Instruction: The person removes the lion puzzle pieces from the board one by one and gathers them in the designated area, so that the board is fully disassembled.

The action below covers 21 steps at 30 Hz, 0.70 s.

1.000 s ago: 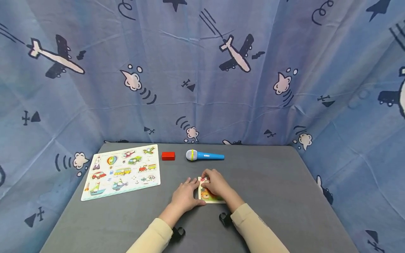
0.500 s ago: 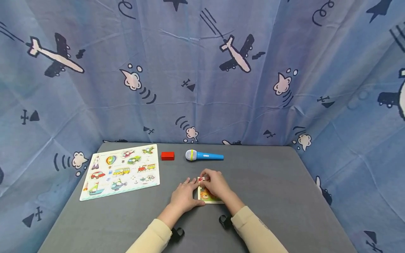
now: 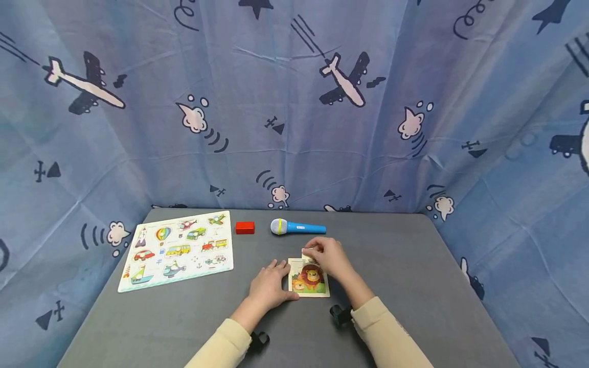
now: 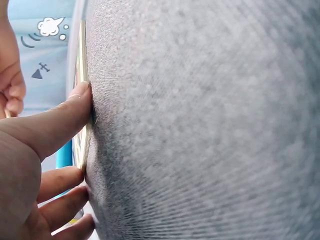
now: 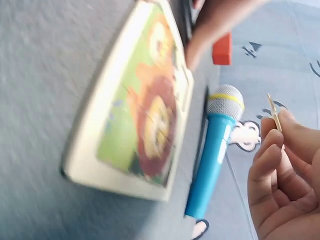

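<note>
A small lion jigsaw puzzle (image 3: 311,278) in a pale frame lies on the grey table in the head view. My left hand (image 3: 268,286) rests along its left side, fingers spread and thumb at the near left corner; in the left wrist view the thumb and fingertips touch the frame's edge. Above the puzzle's far edge, my right hand (image 3: 332,257) pinches a thin puzzle piece (image 5: 273,114) between thumb and fingers. The right wrist view shows this piece edge-on, raised off the board. At the top of the picture, a pale bare patch shows in the frame.
Farther back lies a blue toy microphone (image 3: 303,228) with a grey head. Left of it sits a red block (image 3: 245,228). A large vehicle puzzle board (image 3: 154,278) covers the table's left part. A blue patterned curtain (image 3: 285,128) hangs behind the grey table (image 3: 405,286).
My right hand has moved right and away from the puzzle's upper left with the piece in its pinch, uncovering the lion picture. The left hand has stayed in place.
</note>
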Tool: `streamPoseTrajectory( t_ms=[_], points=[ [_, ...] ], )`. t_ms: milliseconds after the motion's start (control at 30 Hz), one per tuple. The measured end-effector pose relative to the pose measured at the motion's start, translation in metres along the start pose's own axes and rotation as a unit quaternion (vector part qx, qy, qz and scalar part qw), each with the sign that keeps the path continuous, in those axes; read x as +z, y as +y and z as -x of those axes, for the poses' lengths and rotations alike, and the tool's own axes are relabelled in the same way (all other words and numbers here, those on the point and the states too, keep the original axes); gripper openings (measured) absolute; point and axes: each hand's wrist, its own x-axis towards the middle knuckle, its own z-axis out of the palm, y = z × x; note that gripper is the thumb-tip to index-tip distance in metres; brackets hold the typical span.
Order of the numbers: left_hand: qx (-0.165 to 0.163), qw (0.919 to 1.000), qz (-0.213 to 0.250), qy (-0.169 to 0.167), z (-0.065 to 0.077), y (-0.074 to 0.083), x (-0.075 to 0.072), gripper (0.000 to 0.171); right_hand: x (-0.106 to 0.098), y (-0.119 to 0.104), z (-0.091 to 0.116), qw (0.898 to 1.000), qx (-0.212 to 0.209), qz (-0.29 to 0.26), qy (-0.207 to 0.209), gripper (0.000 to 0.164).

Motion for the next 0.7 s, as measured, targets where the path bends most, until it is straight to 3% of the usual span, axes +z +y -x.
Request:
streamPoseTrajectory(
  t_ms=[267, 700],
  points=[
    [0.004, 1.0000, 0.007, -0.001, 0.003, 0.004, -0.001, 0.084, -0.026, 0.011, 0.002, 0.999, -0.029, -0.029, 0.023, 0.011],
    [-0.002, 0.9999, 0.012, -0.002, 0.005, 0.003, -0.001, 0.085, -0.062, 0.043, 0.001, 0.998, -0.018, -0.035, 0.040, 0.017]
  ],
)
